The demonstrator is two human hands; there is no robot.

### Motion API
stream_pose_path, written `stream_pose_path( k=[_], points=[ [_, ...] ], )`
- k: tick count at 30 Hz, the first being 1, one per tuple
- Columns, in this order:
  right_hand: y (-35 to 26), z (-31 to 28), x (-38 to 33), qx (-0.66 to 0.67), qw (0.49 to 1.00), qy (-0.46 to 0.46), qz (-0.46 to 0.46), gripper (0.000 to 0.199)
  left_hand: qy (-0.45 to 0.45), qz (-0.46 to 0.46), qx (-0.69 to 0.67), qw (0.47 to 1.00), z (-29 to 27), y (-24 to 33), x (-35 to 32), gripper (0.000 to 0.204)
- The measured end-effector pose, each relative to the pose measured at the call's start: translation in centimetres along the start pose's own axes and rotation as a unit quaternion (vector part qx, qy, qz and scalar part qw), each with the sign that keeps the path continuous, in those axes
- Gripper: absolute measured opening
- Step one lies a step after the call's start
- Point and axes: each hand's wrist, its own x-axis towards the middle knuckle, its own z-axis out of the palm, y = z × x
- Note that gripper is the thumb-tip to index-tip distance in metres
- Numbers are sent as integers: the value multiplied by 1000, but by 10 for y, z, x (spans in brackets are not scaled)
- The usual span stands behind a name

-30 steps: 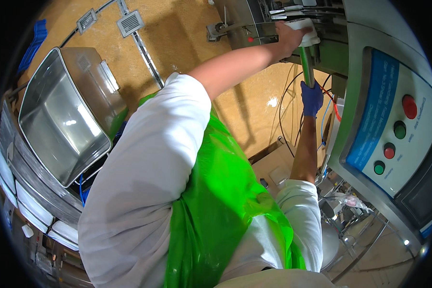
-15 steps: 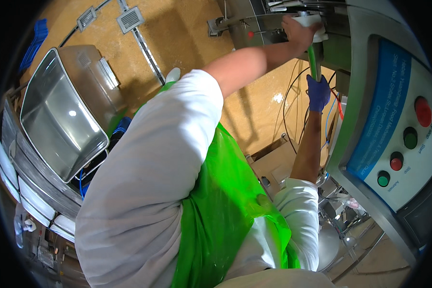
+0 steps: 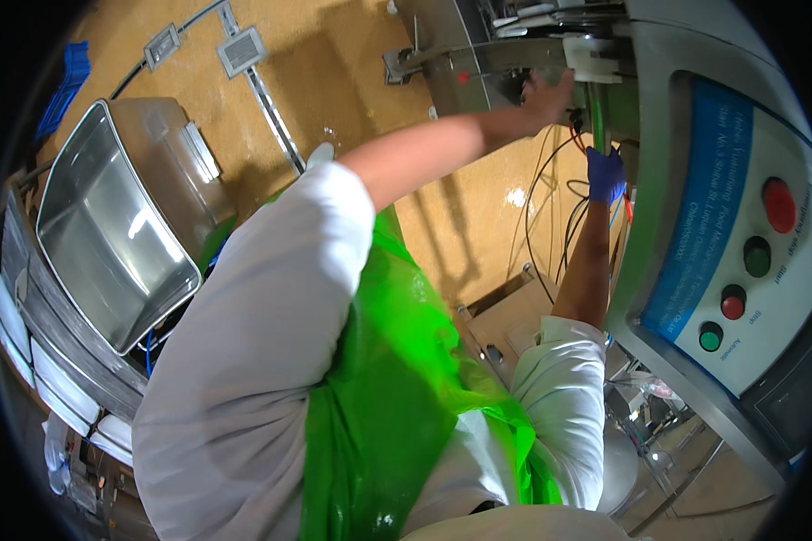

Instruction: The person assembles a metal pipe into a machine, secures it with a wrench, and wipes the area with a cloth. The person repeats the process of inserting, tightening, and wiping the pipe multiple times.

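Note:
At the machine's upper part, my bare left hand [image 3: 548, 99] is slightly blurred, with its fingers apart and nothing in it. It is just left of a white block-like fitting [image 3: 592, 59]. Under that fitting runs a shiny metal tube [image 3: 597, 113] with a green reflection. My right hand [image 3: 606, 173], in a blue-purple glove, closes round the tube's lower end. The tube's upper end meets the white fitting, and I cannot make out how they join.
To the right, a control panel [image 3: 740, 252] with red and green buttons sits close to my right arm. A deep steel bin [image 3: 122, 225] stands at the left. Cables [image 3: 550, 216] hang above the yellowish floor [image 3: 334, 81]. My green apron [image 3: 379, 379] covers my front.
My left hand has come off the white fitting and moved left and down, its fingers opening. My right hand stays on the tube, slightly lower and further right in view.

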Motion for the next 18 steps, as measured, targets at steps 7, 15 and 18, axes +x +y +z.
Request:
stream_pose_path(
  k=[7, 15, 18],
  points=[
    [1, -11, -39, 112, 980, 163, -21, 57, -200, -61, 226, 951, -124, -52, -55, 62],
    [0, -14, -219, 272, 900, 337, 41, 59, -151, -178, 323, 917, -256, -47, -89, 55],
    [72, 11, -306, 699, 621, 100, 339, 62, -176, -156, 423, 875, -268, -50, -95, 52]
  ],
)
